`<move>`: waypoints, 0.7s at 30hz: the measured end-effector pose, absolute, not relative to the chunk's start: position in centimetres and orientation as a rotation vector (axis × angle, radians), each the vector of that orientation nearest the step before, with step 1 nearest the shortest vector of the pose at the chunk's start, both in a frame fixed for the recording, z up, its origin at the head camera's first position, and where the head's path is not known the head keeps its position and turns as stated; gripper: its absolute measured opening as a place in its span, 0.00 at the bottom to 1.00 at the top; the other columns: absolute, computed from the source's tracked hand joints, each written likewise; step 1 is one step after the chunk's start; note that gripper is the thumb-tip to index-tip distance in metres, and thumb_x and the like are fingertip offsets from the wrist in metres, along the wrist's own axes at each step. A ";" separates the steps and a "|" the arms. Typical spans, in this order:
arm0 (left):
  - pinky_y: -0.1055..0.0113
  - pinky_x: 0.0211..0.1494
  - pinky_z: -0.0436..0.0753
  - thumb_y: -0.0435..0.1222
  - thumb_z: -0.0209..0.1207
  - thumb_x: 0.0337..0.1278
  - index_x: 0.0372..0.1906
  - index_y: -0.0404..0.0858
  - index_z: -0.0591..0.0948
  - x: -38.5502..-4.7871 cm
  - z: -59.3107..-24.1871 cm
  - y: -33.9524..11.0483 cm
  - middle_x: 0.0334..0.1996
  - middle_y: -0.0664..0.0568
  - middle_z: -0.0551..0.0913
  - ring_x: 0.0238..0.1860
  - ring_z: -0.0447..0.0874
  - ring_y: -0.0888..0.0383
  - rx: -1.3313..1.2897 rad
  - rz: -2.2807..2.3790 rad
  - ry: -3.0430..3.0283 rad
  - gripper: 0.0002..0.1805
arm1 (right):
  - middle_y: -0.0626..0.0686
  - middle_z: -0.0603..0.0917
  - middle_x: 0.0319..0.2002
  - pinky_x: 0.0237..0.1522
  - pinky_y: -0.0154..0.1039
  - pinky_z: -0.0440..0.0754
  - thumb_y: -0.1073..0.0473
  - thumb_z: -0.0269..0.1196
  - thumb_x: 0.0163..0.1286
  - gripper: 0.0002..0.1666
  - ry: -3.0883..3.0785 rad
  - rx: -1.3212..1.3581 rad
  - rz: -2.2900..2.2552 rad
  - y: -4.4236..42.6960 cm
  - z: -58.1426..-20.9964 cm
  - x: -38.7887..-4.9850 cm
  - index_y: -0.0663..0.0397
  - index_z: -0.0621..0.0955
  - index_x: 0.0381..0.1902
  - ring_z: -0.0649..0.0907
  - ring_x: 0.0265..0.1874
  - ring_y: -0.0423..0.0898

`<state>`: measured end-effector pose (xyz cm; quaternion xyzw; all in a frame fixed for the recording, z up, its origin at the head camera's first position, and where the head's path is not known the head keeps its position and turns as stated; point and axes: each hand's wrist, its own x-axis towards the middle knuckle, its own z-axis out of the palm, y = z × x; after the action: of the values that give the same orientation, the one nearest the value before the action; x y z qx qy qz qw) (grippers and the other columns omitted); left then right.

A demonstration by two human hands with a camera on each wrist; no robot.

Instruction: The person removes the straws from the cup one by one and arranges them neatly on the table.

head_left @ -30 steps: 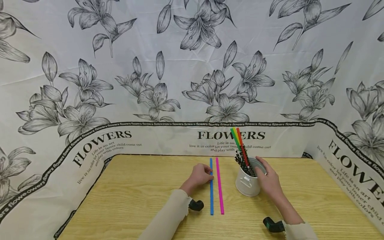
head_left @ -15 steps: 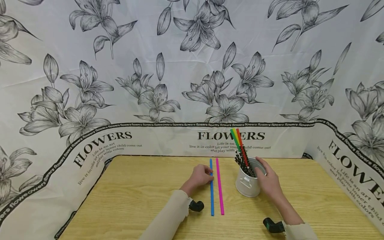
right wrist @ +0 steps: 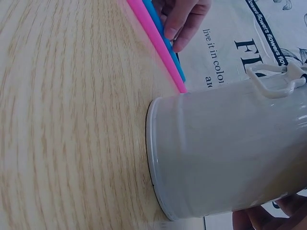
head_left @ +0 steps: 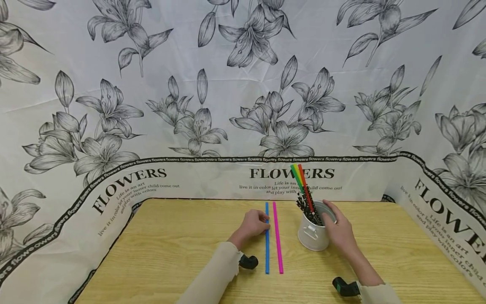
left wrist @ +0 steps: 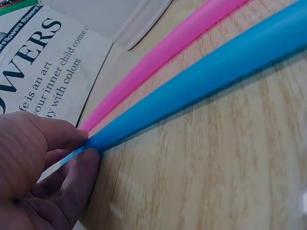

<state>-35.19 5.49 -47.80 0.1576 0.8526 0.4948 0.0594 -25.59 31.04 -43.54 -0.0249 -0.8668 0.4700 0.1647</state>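
Note:
A blue straw [head_left: 267,251] lies on the wooden table, and my left hand [head_left: 253,223] pinches it between thumb and fingers. To its right, roughly parallel and a little apart, is a pink straw [head_left: 278,242]. My right hand [head_left: 341,230] grips the right side of a small white metal bucket [head_left: 313,237], thumb near the rim. Green, yellow and red straws [head_left: 302,179] lean in the bucket among several black-and-white patterned straws [head_left: 303,202]. In the right wrist view the bucket [right wrist: 225,148] stands on the table, its side handle [right wrist: 273,86] showing; most of the right hand is hidden.
The wooden table [head_left: 171,249] ends at the back against a white cloth [head_left: 212,181] printed with flowers and lettering. That cloth also rises along both sides. Dark wrist-worn devices sit by each sleeve, one at the left cuff [head_left: 248,261], another at the right cuff [head_left: 345,287].
The near end of the blue straw shifts very slightly left. Both hands and the bucket otherwise keep their places; the head view tilts a touch.

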 end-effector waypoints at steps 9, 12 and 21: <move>0.70 0.25 0.81 0.26 0.68 0.49 0.38 0.29 0.84 -35.1 -48.0 5.4 0.25 0.53 0.79 0.22 0.78 0.62 0.482 1.539 2.568 0.09 | 0.71 0.65 0.66 0.58 0.65 0.66 0.53 0.45 0.78 0.30 -2.480 -0.081 1.337 31.1 -43.6 -25.6 0.51 0.61 0.74 0.67 0.63 0.69; 0.70 0.26 0.82 0.26 0.68 0.49 0.37 0.29 0.85 -35.1 -47.9 5.3 0.26 0.53 0.79 0.23 0.78 0.62 0.491 1.550 2.571 0.08 | 0.71 0.65 0.66 0.58 0.65 0.66 0.53 0.46 0.78 0.30 -2.476 -0.080 1.332 31.1 -43.5 -25.6 0.51 0.61 0.74 0.67 0.62 0.69; 0.71 0.26 0.80 0.28 0.68 0.50 0.38 0.31 0.85 -35.0 -48.1 5.1 0.25 0.54 0.79 0.21 0.78 0.63 0.499 1.540 2.591 0.09 | 0.72 0.66 0.65 0.58 0.64 0.67 0.53 0.46 0.77 0.29 -2.457 -0.067 1.338 31.0 -43.5 -25.6 0.53 0.62 0.74 0.68 0.61 0.69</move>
<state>-35.02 5.15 -48.10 0.1632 0.8473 0.5036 0.0434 -25.64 30.96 -43.49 -0.0236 -0.8651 0.4711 0.1708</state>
